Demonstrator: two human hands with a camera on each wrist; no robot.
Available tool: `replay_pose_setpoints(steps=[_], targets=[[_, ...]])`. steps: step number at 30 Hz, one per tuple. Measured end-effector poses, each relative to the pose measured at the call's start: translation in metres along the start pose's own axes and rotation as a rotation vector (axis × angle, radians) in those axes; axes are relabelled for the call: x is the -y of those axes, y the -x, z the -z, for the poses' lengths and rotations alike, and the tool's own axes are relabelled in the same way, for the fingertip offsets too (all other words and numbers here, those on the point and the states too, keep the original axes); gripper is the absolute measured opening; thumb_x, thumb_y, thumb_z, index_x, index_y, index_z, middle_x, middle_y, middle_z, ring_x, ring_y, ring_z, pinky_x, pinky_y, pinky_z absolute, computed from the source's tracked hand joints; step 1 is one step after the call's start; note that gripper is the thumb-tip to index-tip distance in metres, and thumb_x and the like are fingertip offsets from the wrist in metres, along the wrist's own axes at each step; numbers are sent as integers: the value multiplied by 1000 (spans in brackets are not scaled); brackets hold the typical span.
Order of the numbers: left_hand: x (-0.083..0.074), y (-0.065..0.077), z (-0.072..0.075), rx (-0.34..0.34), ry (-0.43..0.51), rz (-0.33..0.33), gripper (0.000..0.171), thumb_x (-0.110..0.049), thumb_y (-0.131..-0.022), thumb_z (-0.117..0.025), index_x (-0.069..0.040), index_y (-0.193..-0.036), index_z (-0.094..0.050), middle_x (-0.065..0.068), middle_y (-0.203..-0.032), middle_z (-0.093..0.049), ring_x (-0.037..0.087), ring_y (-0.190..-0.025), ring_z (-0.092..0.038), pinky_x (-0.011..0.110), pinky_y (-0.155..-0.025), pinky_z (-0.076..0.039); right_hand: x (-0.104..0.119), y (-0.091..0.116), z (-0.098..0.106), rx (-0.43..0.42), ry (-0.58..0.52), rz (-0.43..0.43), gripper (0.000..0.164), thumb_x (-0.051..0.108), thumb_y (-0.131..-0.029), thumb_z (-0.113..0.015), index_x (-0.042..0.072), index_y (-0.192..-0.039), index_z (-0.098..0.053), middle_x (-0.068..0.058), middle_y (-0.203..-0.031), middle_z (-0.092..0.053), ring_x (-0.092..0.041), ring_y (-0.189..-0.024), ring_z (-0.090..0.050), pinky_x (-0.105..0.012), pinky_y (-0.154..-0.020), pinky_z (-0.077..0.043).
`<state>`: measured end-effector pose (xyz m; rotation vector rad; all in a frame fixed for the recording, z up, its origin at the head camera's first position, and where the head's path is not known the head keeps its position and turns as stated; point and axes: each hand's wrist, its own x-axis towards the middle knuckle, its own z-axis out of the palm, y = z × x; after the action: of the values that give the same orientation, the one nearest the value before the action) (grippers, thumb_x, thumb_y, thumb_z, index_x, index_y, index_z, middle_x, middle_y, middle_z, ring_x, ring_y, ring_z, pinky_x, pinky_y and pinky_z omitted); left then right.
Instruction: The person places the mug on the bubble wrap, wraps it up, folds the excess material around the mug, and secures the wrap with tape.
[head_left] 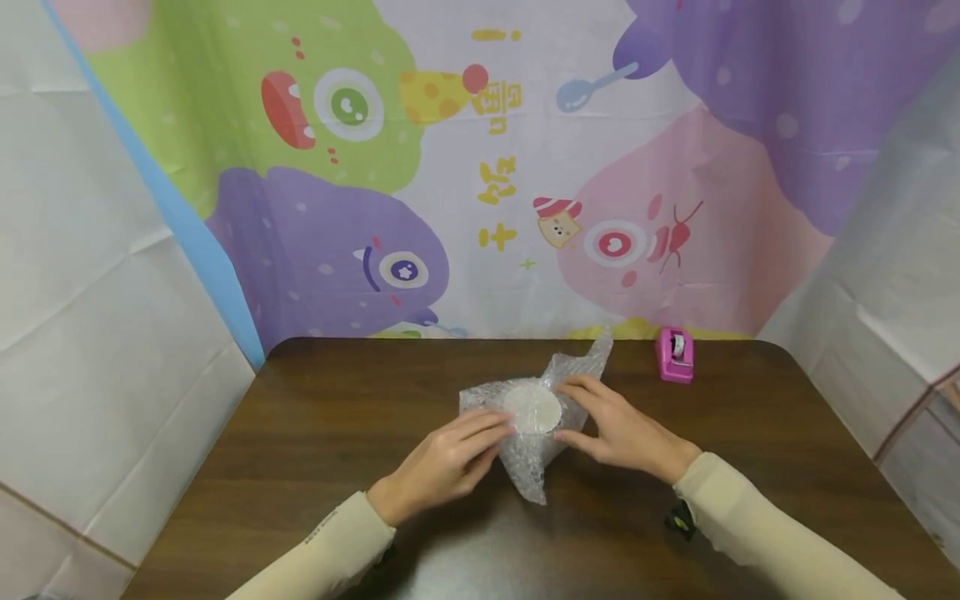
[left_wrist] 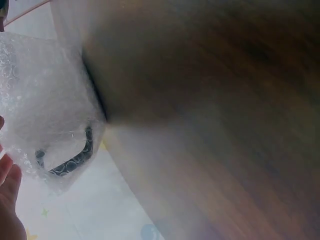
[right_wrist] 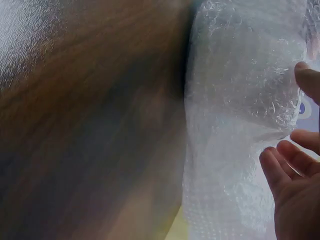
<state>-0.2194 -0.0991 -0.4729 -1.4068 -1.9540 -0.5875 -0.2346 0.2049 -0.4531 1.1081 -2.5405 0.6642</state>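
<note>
Bubble wrap (head_left: 522, 457) lies around a mug on the table, with loose ends sticking out toward the back right and the front. The mug's pale round end (head_left: 534, 408) faces up under the film. In the left wrist view a dark curved handle (left_wrist: 75, 162) shows through the plastic. My left hand (head_left: 450, 454) touches the near left side of the bundle with its fingers extended. On the right side, my right hand (head_left: 618, 425) has thumb and fingers spread beside the wrap, fingertips at its edge. The mug's walls are blurred by the film.
A pink tape dispenser (head_left: 676, 357) stands near the back right of the brown wooden table (head_left: 337, 417). Behind the table hangs a cartoon-printed curtain (head_left: 480, 308), and pale panels flank it on both sides.
</note>
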Motion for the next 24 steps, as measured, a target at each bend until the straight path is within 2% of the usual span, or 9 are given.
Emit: replay_pose_setpoints(steps=[6, 12, 15, 24], targets=[[0, 3, -1, 12, 2, 16, 41, 0, -87, -75, 0, -127, -68, 16, -130, -68, 29, -122, -67, 34, -109, -51, -2, -3, -4, -13, -74, 13, 66, 27, -85, -85, -6, -137, -59, -15, -128, -62, -22, -102, -70, -36, -86, -61], [0, 4, -1, 34, 18, 38, 48, -2, -86, -77, 1, -133, -65, 19, -135, -66, 28, -122, -68, 26, -103, -53, -1, -10, -2, 1, -102, 35, 64, 23, -83, -87, -10, -132, -62, -21, -124, -66, -26, -96, -73, -33, -81, -63], [-1, 4, -2, 45, 25, 44, 52, -3, -86, -78, 3, -136, -62, 22, -137, -65, 30, -123, -68, 27, -100, -54, 0, -13, 1, 24, -104, 31, 63, 24, -83, -87, -10, -131, -63, -20, -120, -67, -25, -94, -73, -33, -80, -63], [-2, 0, -5, 121, 30, 71, 59, -12, -93, -76, 6, -145, -53, 23, -145, -59, 29, -131, -62, 30, -104, -52, -1, -17, 3, 80, -89, 12, 61, 26, -84, -85, -8, -130, -64, -16, -116, -68, -21, -92, -71, -33, -78, -62]])
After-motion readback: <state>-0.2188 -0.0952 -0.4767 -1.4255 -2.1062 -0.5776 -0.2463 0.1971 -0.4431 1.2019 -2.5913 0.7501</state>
